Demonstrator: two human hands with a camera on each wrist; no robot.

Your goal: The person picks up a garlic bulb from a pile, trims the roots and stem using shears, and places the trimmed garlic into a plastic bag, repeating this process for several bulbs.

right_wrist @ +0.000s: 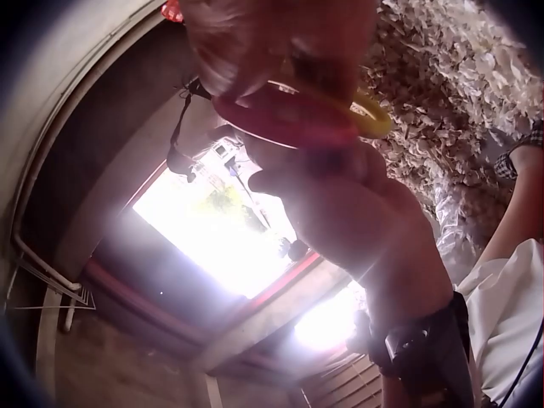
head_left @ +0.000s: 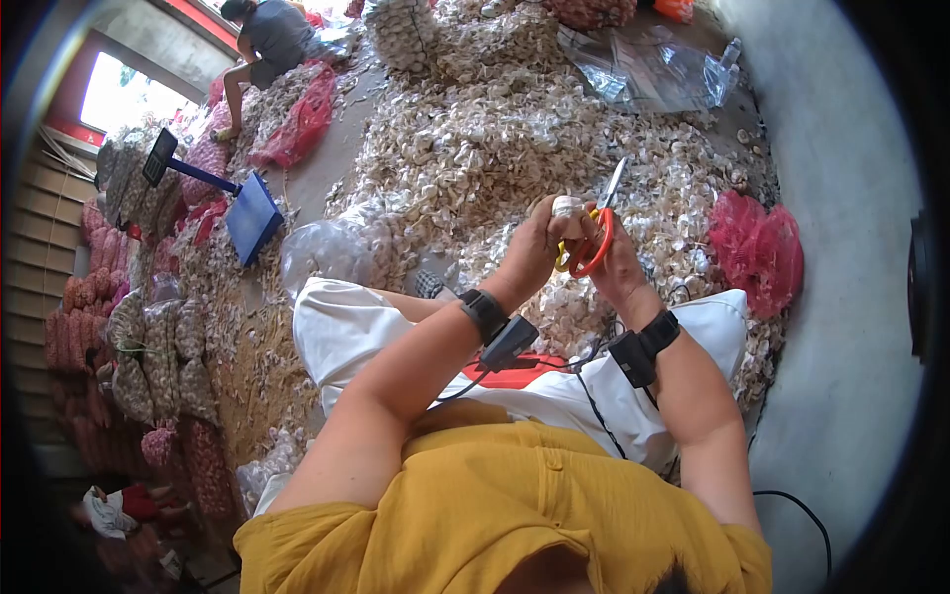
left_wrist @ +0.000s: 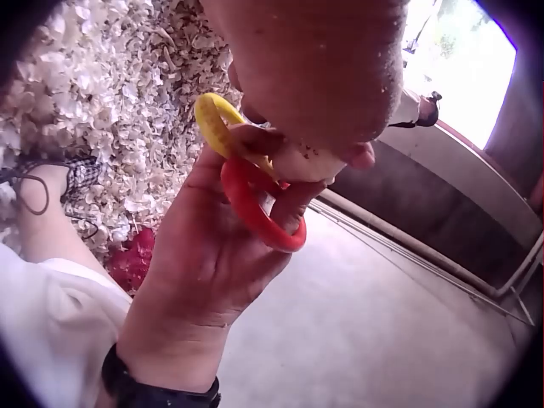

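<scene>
In the head view a whitish garlic bulb (head_left: 567, 207) sits in the fingers of the left hand (head_left: 534, 247), which pinches it. Just beside it the right hand (head_left: 621, 262) grips scissors with one red-orange handle loop (head_left: 597, 247) and one yellow; their blades (head_left: 615, 184) point up and away from the body. The left wrist view shows the bulb (left_wrist: 303, 163) under the left hand (left_wrist: 314, 68), close to the red loop (left_wrist: 255, 208) round a finger of the right hand (left_wrist: 221, 229). The right wrist view is blurred; the bulb cannot be made out there.
Garlic skins and pieces (head_left: 475, 139) cover the floor ahead. A pink net bag (head_left: 757, 252) lies by the right wall (head_left: 841, 198). Clear plastic (head_left: 653, 74) is at the back; a blue scale (head_left: 254, 220) and filled net sacks (head_left: 163, 356) stand left. Another person (head_left: 272, 45) sits back left.
</scene>
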